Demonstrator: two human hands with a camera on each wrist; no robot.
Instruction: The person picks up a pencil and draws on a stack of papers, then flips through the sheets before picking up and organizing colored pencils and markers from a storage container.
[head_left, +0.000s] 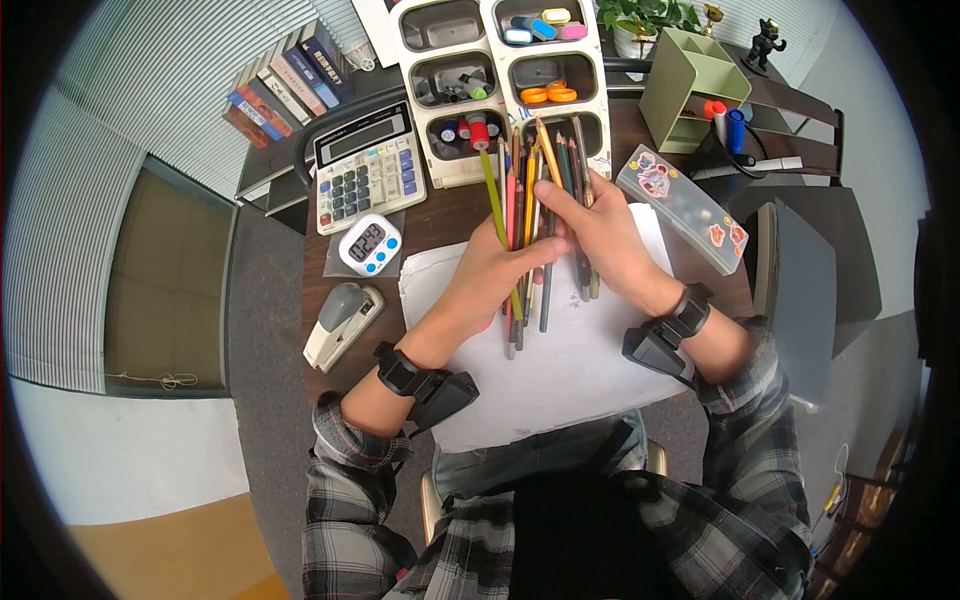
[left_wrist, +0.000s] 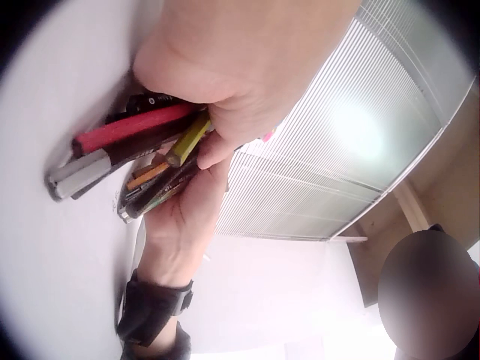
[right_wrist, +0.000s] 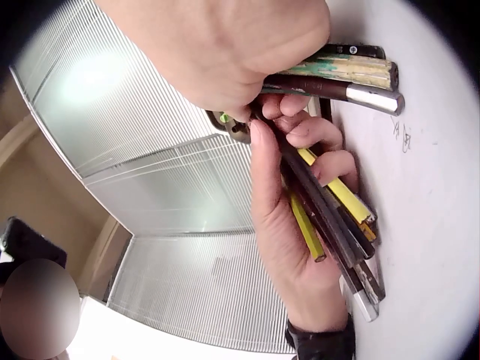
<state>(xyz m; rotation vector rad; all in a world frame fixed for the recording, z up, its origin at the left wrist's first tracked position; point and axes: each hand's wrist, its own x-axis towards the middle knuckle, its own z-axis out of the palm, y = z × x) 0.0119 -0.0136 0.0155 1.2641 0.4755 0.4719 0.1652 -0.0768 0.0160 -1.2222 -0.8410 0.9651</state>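
Note:
Both hands hold bundles of pencils above white paper [head_left: 560, 385]. My left hand [head_left: 495, 265] grips one bundle, with a yellow-green pencil [head_left: 493, 190] along its outer side and a pink one beside it. My right hand [head_left: 608, 240] grips another bundle of darker pencils [head_left: 582, 272], its thumb lying across them. Fingers of the two hands meet at the middle. In the right wrist view the left hand's pencils [right_wrist: 322, 195] slant across its fingers. A red pencil [left_wrist: 142, 126] sticks out from the left hand in the left wrist view, its end close to the paper.
Just beyond the pencil tips stands a white organizer [head_left: 501, 75] with orange scissors handles, markers and erasers in its compartments. Calculator [head_left: 365, 180], timer [head_left: 369, 245] and stapler [head_left: 343, 322] lie left. A stickered pencil case [head_left: 685, 208] and black pen holder [head_left: 720, 170] are right.

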